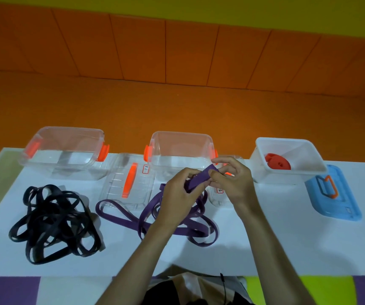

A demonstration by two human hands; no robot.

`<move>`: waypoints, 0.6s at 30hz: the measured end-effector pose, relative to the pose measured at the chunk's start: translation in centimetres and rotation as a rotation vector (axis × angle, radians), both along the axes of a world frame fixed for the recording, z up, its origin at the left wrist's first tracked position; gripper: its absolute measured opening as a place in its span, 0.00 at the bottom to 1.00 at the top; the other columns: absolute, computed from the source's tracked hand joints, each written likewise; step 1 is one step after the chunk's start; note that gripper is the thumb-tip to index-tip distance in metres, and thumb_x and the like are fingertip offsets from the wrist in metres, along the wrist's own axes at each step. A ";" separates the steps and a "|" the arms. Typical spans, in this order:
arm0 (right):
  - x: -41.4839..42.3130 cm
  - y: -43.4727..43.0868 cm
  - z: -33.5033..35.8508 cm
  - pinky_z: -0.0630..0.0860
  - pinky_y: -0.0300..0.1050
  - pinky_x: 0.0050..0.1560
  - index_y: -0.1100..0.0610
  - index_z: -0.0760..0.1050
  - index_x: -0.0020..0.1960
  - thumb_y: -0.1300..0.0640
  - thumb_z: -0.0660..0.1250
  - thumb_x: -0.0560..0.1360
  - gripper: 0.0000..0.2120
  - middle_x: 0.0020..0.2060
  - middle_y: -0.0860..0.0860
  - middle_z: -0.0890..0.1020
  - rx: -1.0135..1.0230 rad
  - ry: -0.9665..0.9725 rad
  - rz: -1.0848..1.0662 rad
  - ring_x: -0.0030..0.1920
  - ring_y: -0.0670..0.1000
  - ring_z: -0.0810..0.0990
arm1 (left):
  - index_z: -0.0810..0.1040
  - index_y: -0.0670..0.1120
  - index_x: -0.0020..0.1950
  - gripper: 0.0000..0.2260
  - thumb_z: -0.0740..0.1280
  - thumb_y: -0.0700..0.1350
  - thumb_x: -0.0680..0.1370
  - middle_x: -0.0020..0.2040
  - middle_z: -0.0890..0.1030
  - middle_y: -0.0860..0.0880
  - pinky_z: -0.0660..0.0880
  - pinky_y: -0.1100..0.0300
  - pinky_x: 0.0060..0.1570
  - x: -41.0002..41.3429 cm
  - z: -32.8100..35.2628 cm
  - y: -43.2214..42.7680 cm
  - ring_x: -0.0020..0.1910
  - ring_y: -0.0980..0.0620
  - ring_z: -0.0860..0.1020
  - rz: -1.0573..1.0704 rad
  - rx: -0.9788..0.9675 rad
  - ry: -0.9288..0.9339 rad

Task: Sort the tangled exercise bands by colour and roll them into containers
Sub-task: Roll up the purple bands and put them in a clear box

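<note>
A purple exercise band (178,225) lies in loose loops on the white table (276,238), in front of the middle clear container (181,150). One end of it is raised between my hands. My left hand (178,194) grips the folded purple end from below, and my right hand (230,179) pinches its upper tip. A tangled black band (51,221) lies at the left, in front of the left clear container (64,148). A rolled red band (277,161) sits inside the white container (287,159) at the right.
A clear lid with an orange handle (129,181) lies flat between the two clear containers. Another clear lid (219,194) is partly hidden under my right hand. A blue lid (333,194) lies at the far right. Orange padded floor lies beyond the table.
</note>
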State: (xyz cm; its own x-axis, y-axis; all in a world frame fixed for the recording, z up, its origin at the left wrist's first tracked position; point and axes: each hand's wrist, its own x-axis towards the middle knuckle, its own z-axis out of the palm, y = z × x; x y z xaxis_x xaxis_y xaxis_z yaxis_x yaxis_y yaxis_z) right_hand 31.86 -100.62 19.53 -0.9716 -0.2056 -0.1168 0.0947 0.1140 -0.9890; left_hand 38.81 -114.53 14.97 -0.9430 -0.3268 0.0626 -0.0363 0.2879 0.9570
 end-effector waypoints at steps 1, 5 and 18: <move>-0.1 0.0 0.1 0.86 0.47 0.44 0.58 0.83 0.55 0.69 0.72 0.77 0.10 0.38 0.59 0.85 -0.013 -0.003 0.007 0.40 0.58 0.89 | 0.82 0.53 0.59 0.12 0.76 0.51 0.78 0.49 0.85 0.58 0.81 0.54 0.49 -0.2 0.1 -0.2 0.48 0.54 0.84 0.020 -0.012 0.032; -0.2 0.1 0.6 0.85 0.45 0.45 0.57 0.82 0.53 0.68 0.72 0.77 0.08 0.40 0.56 0.86 -0.056 -0.062 0.019 0.40 0.57 0.88 | 0.84 0.51 0.62 0.16 0.79 0.47 0.75 0.50 0.85 0.62 0.80 0.63 0.51 -0.3 0.7 -0.5 0.51 0.60 0.83 0.061 -0.054 0.088; -1.5 0.4 -0.5 0.75 0.43 0.47 0.58 0.76 0.63 0.60 0.72 0.78 0.15 0.48 0.55 0.82 -0.471 -0.722 0.197 0.45 0.50 0.83 | 0.86 0.43 0.52 0.09 0.79 0.36 0.73 0.51 0.88 0.51 0.80 0.58 0.57 -0.6 1.1 -0.6 0.56 0.49 0.85 0.163 0.296 0.221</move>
